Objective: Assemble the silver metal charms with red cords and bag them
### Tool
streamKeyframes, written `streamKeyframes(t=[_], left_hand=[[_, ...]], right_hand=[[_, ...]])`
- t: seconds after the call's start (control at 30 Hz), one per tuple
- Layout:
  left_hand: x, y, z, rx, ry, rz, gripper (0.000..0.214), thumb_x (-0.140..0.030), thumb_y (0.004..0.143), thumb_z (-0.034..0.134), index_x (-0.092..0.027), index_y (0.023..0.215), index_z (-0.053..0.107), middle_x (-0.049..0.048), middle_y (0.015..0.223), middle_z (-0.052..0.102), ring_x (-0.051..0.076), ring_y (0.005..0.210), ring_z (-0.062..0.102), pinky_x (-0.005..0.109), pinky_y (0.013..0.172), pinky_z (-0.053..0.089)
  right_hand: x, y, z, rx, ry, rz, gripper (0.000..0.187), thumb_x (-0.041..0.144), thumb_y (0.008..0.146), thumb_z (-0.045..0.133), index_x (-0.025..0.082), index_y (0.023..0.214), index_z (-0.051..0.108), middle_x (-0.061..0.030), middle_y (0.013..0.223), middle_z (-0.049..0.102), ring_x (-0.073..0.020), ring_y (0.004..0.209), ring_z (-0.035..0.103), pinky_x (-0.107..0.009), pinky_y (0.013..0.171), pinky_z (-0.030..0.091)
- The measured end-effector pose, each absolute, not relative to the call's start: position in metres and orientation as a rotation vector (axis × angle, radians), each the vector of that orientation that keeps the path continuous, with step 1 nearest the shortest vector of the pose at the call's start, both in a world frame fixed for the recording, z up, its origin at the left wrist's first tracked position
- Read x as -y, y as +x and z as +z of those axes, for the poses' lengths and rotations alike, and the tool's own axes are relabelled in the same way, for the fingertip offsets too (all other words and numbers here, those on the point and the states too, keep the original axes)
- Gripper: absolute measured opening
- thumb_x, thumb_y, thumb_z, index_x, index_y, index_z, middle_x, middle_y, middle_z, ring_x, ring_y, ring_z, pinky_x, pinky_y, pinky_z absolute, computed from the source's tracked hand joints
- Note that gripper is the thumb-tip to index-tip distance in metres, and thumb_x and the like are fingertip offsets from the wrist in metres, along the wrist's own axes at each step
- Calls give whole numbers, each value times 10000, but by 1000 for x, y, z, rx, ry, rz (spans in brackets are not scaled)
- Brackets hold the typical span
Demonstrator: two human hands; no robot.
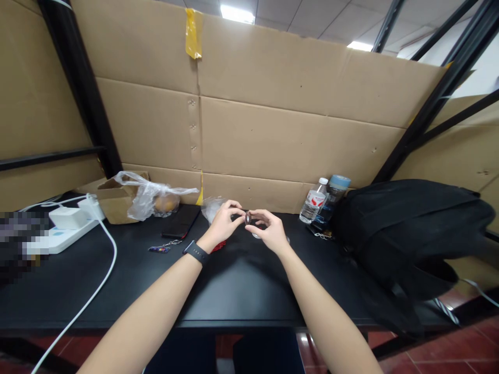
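Facing the left hand (222,224) (grip unclear), the right hand (272,231) pinches a dark disc (248,218).

Far ceiling lights (237,14) brighten the scene, leaving soft shadows and a faint sheen on the black bench (241,304). Edges look stretched; the backpack (401,228) at right is blurred, and a patch (23,241) at left pixelated.

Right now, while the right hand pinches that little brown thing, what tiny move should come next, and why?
I'd maybe lower the right hand a little, bringing the brown thing closer to the black tabletop. It looks small and shiny, the fingers seem to pinch it by its edges, and it seems raised, so any slip would be a shorter drop.
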State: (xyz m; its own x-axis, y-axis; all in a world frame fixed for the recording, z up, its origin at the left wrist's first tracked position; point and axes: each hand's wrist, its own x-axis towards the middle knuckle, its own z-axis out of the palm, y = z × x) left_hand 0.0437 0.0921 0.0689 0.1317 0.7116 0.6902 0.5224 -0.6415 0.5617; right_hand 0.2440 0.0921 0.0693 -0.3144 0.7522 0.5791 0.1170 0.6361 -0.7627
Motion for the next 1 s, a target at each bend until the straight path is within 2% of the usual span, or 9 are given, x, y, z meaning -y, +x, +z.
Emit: streamKeyframes(t=[0.47,0.63,0.73,0.83,0.9,1.0], left_hand=[[-88,51,68,-1161,2177,1573,92,-269,872,691,-209,851,758,63,1022,597,220,1028,597,394,981,468],[-82,53,70,-1262,2270,1588,86,-231,876,671,-213,855,752,61,1035,598,224,1049,583,403,980,459],[-79,53,72,-1351,2321,1552,93,-219,877,665,-222,851,754,60,1060,600,237,1091,567,425,1008,432],[-77,53,73,-1428,2331,1498,98,-261,887,676,-243,859,767,60,1095,594,249,1124,549,448,1040,400],[-77,53,74,-1456,2339,1467,97,-299,889,690,-261,870,777,57,1111,589,253,1136,538,453,1043,391],[-76,53,75,-1464,2369,1456,95,-318,887,701,-275,871,784,51,1119,583,251,1135,533,447,1037,380]], right_hand=[[-92,237,66,1599,-668,979,385,384,675,882,209,928,651,-122,1173,747,-259,1044,727,-370,864,595],[-93,235,63,1605,-702,1004,419,428,661,879,206,926,642,-123,1141,753,-262,1035,729,-372,861,599],[-94,236,62,1655,-726,1003,392,465,700,845,207,914,641,-119,1145,749,-263,1051,723,-364,852,598],[-95,239,63,1739,-791,964,353,533,815,734,208,937,671,-97,1100,753,-247,1011,717,-346,806,593],[-98,243,64,1799,-818,924,373,570,905,612,213,975,696,-83,1079,750,-233,1009,703,-343,833,578],[-103,248,63,1845,-785,860,428,570,978,480,216,959,721,-75,1186,713,-225,1115,656,-335,928,537]])
